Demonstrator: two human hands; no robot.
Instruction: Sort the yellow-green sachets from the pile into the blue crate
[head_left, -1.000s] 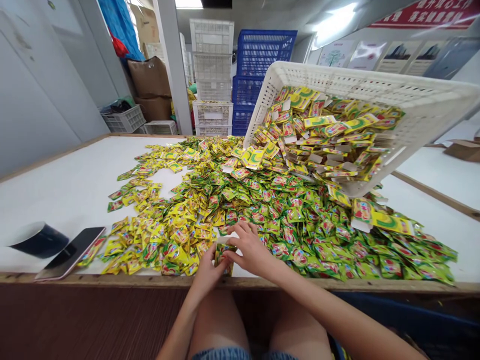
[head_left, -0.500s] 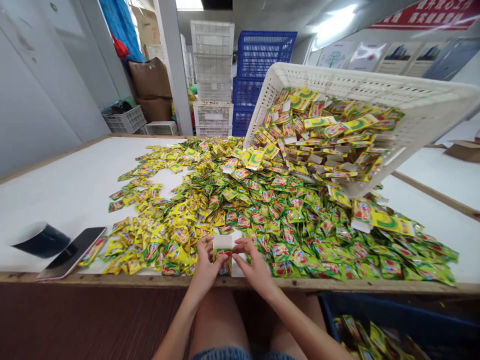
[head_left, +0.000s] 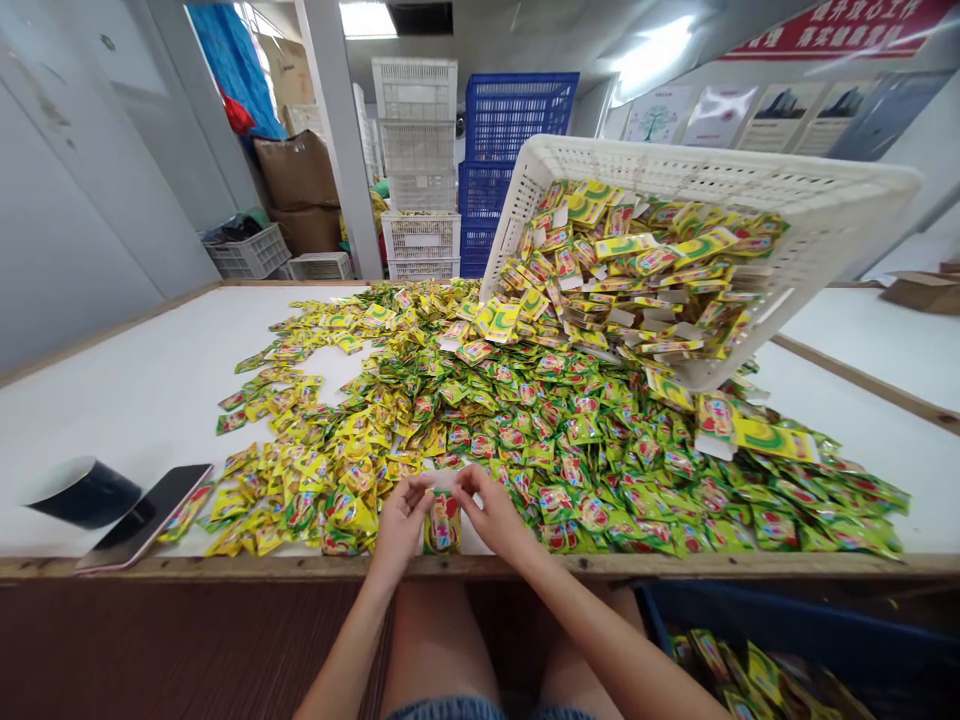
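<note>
My left hand (head_left: 399,522) and my right hand (head_left: 491,512) pinch the top of a small yellow-green packet stack (head_left: 442,522) standing upright at the near table edge, one hand on each side. Behind my hands spreads a big heap of yellow and green sachets (head_left: 525,420) across the white table (head_left: 135,400). A white plastic crate (head_left: 720,190) lies tipped on the heap at the right, spilling printed cards and sachets (head_left: 637,270).
A dark tape roll (head_left: 79,492) and a phone (head_left: 146,515) lie near the front left edge. A blue bin (head_left: 787,650) holding packets sits under the table at the right. White and blue crates (head_left: 465,160) are stacked at the back, with boxes beside them.
My right hand drew back from covering the packet stack; now both hands grip its top edges and it stands upright. The view tilted down slightly.
</note>
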